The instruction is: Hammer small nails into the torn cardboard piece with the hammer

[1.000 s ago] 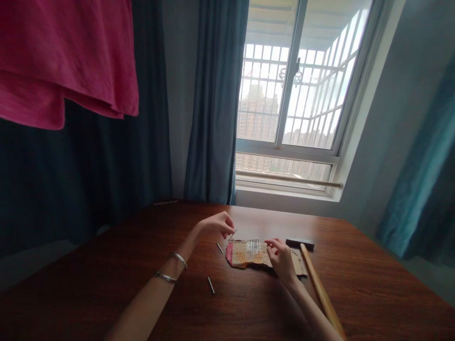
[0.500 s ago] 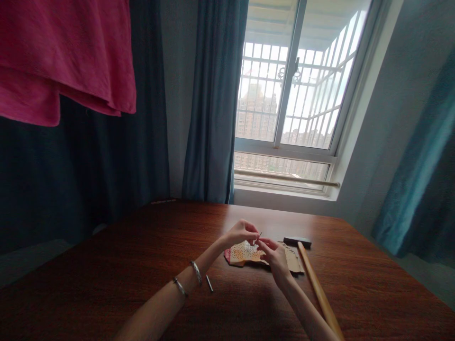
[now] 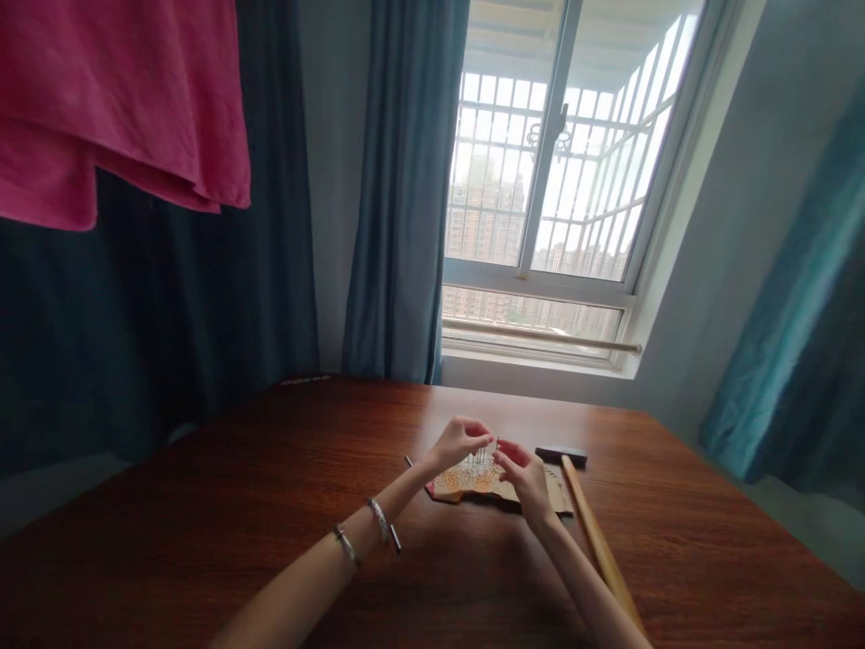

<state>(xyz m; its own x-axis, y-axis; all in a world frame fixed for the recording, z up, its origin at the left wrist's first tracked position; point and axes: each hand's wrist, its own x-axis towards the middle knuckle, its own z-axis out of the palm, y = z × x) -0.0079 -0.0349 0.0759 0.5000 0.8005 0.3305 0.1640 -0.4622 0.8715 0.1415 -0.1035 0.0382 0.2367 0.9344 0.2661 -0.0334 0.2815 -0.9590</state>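
A small dark nail (image 3: 498, 443) stands upright between the fingertips of my right hand (image 3: 525, 473), which pinches it above a piece of cardboard (image 3: 558, 496). My left hand (image 3: 461, 442) is just left of it, thumb and fingers pressed together; what is in them, if anything, is too small to make out. Several thin nails (image 3: 478, 455) stick up from the cardboard behind the hands. The cardboard has a pink, orange and white spotted pattern and a torn front edge. My hands hide part of it.
A hammer with a black head (image 3: 560, 456) and long wooden handle (image 3: 598, 541) lies right of the cardboard. A short metal rod (image 3: 396, 539) lies beside my left wrist, and another dark rod (image 3: 408, 461) shows beyond the forearm. All rest on the brown wooden table (image 3: 203, 541).
My hands have come slightly apart, and the nail now stands upright at my right fingertips. The upright nails in the cardboard show more clearly. The view has shifted slightly.
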